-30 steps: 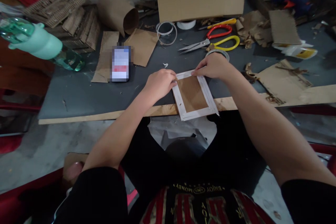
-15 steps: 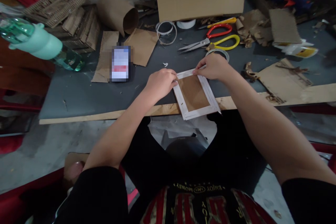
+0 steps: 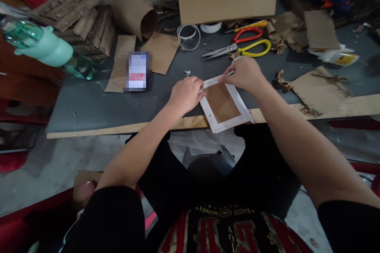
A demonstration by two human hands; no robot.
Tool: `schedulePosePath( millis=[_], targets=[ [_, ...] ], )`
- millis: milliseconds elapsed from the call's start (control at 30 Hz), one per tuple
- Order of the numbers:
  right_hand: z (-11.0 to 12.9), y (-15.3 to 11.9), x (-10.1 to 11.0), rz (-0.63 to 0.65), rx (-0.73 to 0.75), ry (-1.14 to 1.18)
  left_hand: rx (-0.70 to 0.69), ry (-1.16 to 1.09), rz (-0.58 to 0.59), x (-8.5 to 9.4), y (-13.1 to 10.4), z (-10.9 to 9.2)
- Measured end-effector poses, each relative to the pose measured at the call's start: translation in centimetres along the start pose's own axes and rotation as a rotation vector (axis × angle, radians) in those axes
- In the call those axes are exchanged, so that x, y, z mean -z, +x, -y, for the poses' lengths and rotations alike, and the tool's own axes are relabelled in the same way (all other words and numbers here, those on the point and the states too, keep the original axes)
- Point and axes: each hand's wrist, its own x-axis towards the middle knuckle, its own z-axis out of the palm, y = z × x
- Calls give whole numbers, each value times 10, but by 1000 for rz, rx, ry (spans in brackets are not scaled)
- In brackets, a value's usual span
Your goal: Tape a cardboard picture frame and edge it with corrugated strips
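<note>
- Left grip (image 3: 187, 94): closed down on the upper left corner of the white-edged brown panel (image 3: 222, 104). Thumb on the near side, fingers curled over the corner.
- Right grip (image 3: 246, 73): narrow, fingertips pinching the same panel's far edge by its upper right corner.
- Panel: sits between my arms at the front of the desk (image 3: 89, 104), turned slightly. Its near end sticks out past the light wood strip (image 3: 192, 122) along the desk edge. White border on all four sides, brown middle; a small pointed bit pokes out at the near right corner. Can't tell if it's flat on the desk or slightly raised.
- Just beyond my right grip: a ring (image 3: 237, 59), mostly hidden by that hand. Scissors (image 3: 225, 50) beyond it, blades pointing left, one red handle loop, one yellow.
- Left of the scissors: clear ring (image 3: 189, 49), with a white roll (image 3: 210, 28) near it.
- Left side: phone (image 3: 137, 73) with lit screen, blurred out, overlapping a corrugated strip (image 3: 117, 67). Teal bottle (image 3: 49, 47) leans at the far left, near stacked corrugated pieces (image 3: 93, 33).
- Right side: cardboard sheet (image 3: 323, 89) with scraps on it, a white bottle with yellow label (image 3: 346, 59) beyond.
</note>
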Motion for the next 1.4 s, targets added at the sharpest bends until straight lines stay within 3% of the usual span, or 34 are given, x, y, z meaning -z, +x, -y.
schedulePosePath(
  millis=[133, 233, 333, 433, 533, 600, 767, 967, 1400],
  targets=[
    [-3, 0, -1, 17, -5, 67, 36, -77, -108, -16, 6, 4],
    [-3, -3, -5, 35, 85, 130, 22, -99, -68, -18, 12, 2],
    [5, -9, -9, 73, 189, 165, 65, -61, -49, -9, 15, -5],
    [17, -17, -13, 105, 265, 212, 169, -97, 55, 6, 16, -5],
    [28, -26, -12, 109, 329, 284, 257, -274, 217, 18, 15, 6],
    [34, -32, -9, 85, 356, 314, 267, -426, 248, 21, 13, 17],
    [44, -45, 0, -20, 365, 314, 229, -646, 165, 22, 4, 25],
    [50, -55, 4, -110, 344, 172, 282, -484, -74, 31, -4, 4],
    [51, -60, 7, -100, 351, 124, 267, -484, -128, 26, -3, 1]
  ],
)
